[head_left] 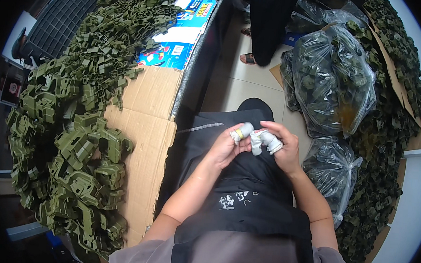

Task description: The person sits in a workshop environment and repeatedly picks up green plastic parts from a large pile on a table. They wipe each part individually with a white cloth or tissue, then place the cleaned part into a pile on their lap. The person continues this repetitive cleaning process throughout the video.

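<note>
Over my lap, both hands are closed around small whitish pieces that look like cloth finger covers. At my left hand (225,148), a short whitish tube with a yellow band (241,132) sits at the fingertips; whether it is worn on a finger or pinched, I cannot tell. My right hand (288,147) has its fingers bent about a crumpled white cloth piece (270,141). Part of this cloth hangs down between the two hands, close to the left fingertips. The hands nearly meet above the dark apron (246,175).
To the left, olive-green plastic parts (85,147) are heaped on a table beside a cardboard sheet (148,112). On the right stand clear plastic bags of dark green parts (334,76), with another heap (371,211) behind. A person's sandaled foot (248,59) shows ahead.
</note>
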Tool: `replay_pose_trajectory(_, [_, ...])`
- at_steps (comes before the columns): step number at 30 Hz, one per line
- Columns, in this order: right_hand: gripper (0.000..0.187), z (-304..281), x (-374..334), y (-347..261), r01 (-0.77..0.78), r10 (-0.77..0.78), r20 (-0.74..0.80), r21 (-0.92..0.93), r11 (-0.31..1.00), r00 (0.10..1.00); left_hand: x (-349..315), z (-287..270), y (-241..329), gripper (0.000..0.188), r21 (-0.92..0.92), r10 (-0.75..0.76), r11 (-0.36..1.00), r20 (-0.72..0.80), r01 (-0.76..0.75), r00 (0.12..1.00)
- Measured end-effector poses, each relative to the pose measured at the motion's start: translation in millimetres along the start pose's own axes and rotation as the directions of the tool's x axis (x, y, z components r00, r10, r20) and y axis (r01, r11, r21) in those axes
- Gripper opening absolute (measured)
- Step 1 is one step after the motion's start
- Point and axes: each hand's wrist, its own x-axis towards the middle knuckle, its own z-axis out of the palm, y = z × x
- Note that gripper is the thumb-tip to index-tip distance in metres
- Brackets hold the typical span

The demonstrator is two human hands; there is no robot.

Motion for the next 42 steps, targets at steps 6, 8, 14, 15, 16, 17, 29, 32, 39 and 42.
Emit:
replay_pose_trajectory(6, [0.032, 7, -3, 0, -0.312, 0.317, 0.06, 0.418, 0.853, 0.947, -4, 0, -4, 0.018, 0.29, 0.141, 0.944, 0.069, -0.155, 0.988])
replay_pose_trajectory(8, [0.031, 9, -5, 1, -0.356, 0.36, 0.101, 0.537, 0.765, 0.927, -2, -13, -5, 0.015, 0.106, 0.11, 0.986, 0.166, -0.129, 0.98])
replay_pose_trajectory(14, [0.054, -8, -18, 6, -0.57, 0.163, 0.57, 0.668, 0.478, 0.805, -12, 13, -10, 0.02, 0.183, 0.056, 0.981, 0.087, -0.071, 0.995])
replay_pose_trajectory(15, [0.065, -6, -17, -6, -0.567, 0.09, 0.584, 0.723, 0.395, 0.807, -12, 13, -12, 0.021, 0.127, 0.131, 0.981, 0.129, -0.147, 0.983])
replay_pose_trajectory(16, [0.077, -2, -17, -19, -0.562, 0.016, 0.586, 0.768, 0.308, 0.81, -10, 12, -14, 0.023, 0.066, 0.203, 0.974, 0.166, -0.217, 0.965])
replay_pose_trajectory(17, [0.092, 2, -22, -12, -0.607, 0.01, 0.618, 0.768, 0.204, 0.786, -6, 6, -17, 0.024, 0.085, 0.185, 0.975, 0.206, -0.206, 0.961])
replay_pose_trajectory(29, [0.103, 21, -24, -18, -0.252, 0.156, 0.199, 0.697, 0.672, 0.968, -18, 30, -4, 0.025, 0.885, 0.711, -0.183, 0.42, -0.428, 0.564])
replay_pose_trajectory(32, [0.104, 25, -24, -22, -0.248, 0.123, 0.223, 0.713, 0.656, 0.967, -12, 31, -1, 0.026, 0.824, 0.671, -0.359, 0.554, -0.438, 0.493])
replay_pose_trajectory(39, [0.095, 31, -27, -35, -0.3, 0.264, 0.245, 0.934, 0.193, 0.933, -18, 36, -10, 0.022, 0.779, 0.686, -0.289, 0.574, -0.556, 0.447])
replay_pose_trajectory(42, [0.092, 41, -35, -28, -0.189, 0.138, 0.137, 0.834, 0.518, 0.981, -24, 34, -15, 0.021, 0.791, 0.693, -0.203, 0.532, -0.577, 0.486])
